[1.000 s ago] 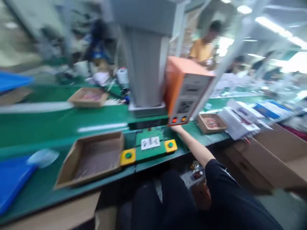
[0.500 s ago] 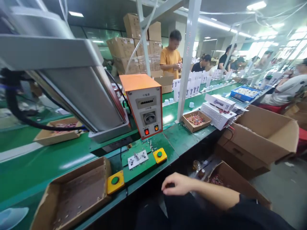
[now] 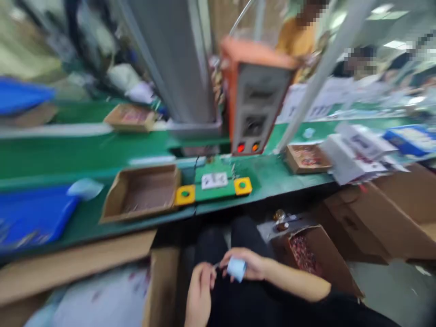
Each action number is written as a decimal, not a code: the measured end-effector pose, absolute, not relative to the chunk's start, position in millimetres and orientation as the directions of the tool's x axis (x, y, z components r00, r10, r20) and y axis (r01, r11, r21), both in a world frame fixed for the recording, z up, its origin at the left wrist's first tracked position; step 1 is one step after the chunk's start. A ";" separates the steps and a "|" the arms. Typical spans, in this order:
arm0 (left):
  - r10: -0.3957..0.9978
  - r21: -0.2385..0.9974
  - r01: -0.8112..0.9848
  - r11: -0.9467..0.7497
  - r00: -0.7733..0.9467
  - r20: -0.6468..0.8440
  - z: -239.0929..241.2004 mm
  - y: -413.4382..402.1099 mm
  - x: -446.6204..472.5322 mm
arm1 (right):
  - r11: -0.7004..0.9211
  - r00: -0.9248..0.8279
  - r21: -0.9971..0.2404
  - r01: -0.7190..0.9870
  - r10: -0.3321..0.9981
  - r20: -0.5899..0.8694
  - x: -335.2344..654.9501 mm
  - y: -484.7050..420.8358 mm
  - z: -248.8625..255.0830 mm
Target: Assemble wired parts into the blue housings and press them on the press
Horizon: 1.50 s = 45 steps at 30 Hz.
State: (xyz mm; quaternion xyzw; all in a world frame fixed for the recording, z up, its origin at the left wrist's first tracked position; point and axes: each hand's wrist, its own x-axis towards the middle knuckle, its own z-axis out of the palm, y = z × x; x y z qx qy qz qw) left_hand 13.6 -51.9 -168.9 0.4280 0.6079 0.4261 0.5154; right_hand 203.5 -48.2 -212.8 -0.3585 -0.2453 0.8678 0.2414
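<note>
Above my lap, my right hand [image 3: 251, 263] is closed around a small light-blue cylinder [image 3: 236, 269], its kind blurred by motion. My left hand [image 3: 201, 284] is beside it on the left, fingers curled in a pinch. A thin, short piece shows between the two hands at the left fingertips, too blurred to name. In front of me on the bench lies a metal fixture plate [image 3: 214, 180], between a left yellow button box [image 3: 185, 195] and a right yellow button box [image 3: 243, 185], both with green buttons.
A grey press [image 3: 177, 68] and an orange control box [image 3: 260, 100] stand behind the fixture. A cardboard tray [image 3: 146, 190] and a blue tray [image 3: 37, 213] sit left. A box of small red parts [image 3: 303, 254] is low right; a large carton [image 3: 163, 281] is low left.
My view has swung left and down. My left hand has come into view, and my right hand, earlier raised with curled fingers, now holds the light-blue cylinder over my lap.
</note>
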 end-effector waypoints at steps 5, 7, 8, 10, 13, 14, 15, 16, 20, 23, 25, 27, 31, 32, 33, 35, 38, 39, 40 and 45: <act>0.884 0.913 -0.287 0.288 -0.286 -0.369 -171.2 -77.0 8.8 | -0.706 -0.616 -0.699 -0.113 0.602 -0.508 227.6 -19.6 -188.0; 0.907 0.906 -0.337 0.258 -0.238 -0.347 -169.2 -69.7 2.7 | -0.528 -0.563 -0.843 -0.100 0.729 -0.389 229.4 -17.2 -185.8; 0.928 0.913 -0.335 0.231 -0.207 -0.311 -165.9 -68.0 0.2 | -0.417 -0.532 -0.904 -0.094 0.789 -0.308 230.2 -17.9 -183.0; 0.965 0.941 -0.296 0.162 -0.154 -0.214 -155.1 -69.3 -3.5 | -0.231 -0.500 -0.970 -0.074 0.850 -0.165 231.4 -20.1 -175.4; 0.992 0.983 -0.183 0.028 -0.116 -0.049 -135.2 -78.1 -6.6 | 0.000 -0.485 -0.999 -0.043 0.874 0.021 231.8 -21.3 -165.8; 0.994 0.991 -0.135 -0.024 -0.109 0.009 -129.1 -81.0 -7.2 | 0.081 -0.473 -0.996 -0.042 0.877 0.091 231.6 -21.2 -164.0; 0.992 0.993 -0.088 -0.080 -0.102 0.071 -123.8 -83.4 -7.5 | 0.158 -0.456 -0.987 -0.039 0.876 0.158 231.3 -21.1 -162.9; 0.987 0.990 -0.047 -0.136 -0.094 0.132 -119.3 -85.1 -7.5 | 0.225 -0.437 -0.974 -0.033 0.873 0.217 230.9 -21.1 -162.1; 0.959 0.959 0.045 -0.280 -0.039 0.282 -112.6 -86.6 -4.6 | 0.375 -0.395 -0.927 0.009 0.853 0.341 228.1 -23.1 -159.3; 0.946 0.942 0.086 -0.324 -0.008 0.326 -115.5 -86.0 -1.9 | 0.401 -0.396 -0.916 0.001 0.841 0.368 225.3 -25.1 -157.2; 0.936 0.928 0.127 -0.349 0.010 0.351 -117.5 -86.0 -0.9 | 0.412 -0.393 -0.911 -0.019 0.835 0.386 223.7 -25.7 -156.2; 0.927 0.911 0.175 -0.373 0.028 0.374 -117.9 -85.9 -0.5 | 0.434 -0.389 -0.901 -0.030 0.825 0.410 222.8 -25.7 -155.6; 0.915 0.883 0.242 -0.401 0.070 0.396 -116.1 -84.7 -0.1 | 0.447 -0.380 -0.894 -0.025 0.823 0.422 222.6 -24.6 -155.2; 0.915 0.880 0.250 -0.403 0.078 0.396 -115.8 -84.3 -0.1 | 0.448 -0.380 -0.894 -0.026 0.823 0.423 222.6 -24.3 -155.3; 0.915 0.879 0.256 -0.403 0.083 0.396 -115.7 -83.8 -0.2 | 0.450 -0.380 -0.893 -0.028 0.821 0.426 222.5 -24.1 -155.5; 0.915 0.876 0.268 -0.402 0.089 0.393 -115.7 -83.3 -0.4 | 0.453 -0.383 -0.891 -0.030 0.818 0.429 222.3 -23.8 -155.9; 0.916 0.873 0.276 -0.401 0.105 0.388 -114.6 -83.5 -1.0 | 0.462 -0.385 -0.886 -0.037 0.812 0.439 222.1 -24.1 -155.9; 0.917 0.874 0.277 -0.399 0.115 0.382 -113.8 -83.6 -1.0 | 0.467 -0.385 -0.884 -0.033 0.810 0.442 222.1 -24.1 -155.6; 0.919 0.875 0.280 -0.394 0.127 0.373 -113.1 -83.7 -0.8 | 0.475 -0.386 -0.880 -0.024 0.807 0.446 222.1 -24.0 -155.3; 0.944 0.885 0.332 -0.328 0.144 0.296 -114.6 -80.8 1.7 | 0.573 -0.423 -0.817 0.059 0.756 0.500 221.6 -18.6 -154.6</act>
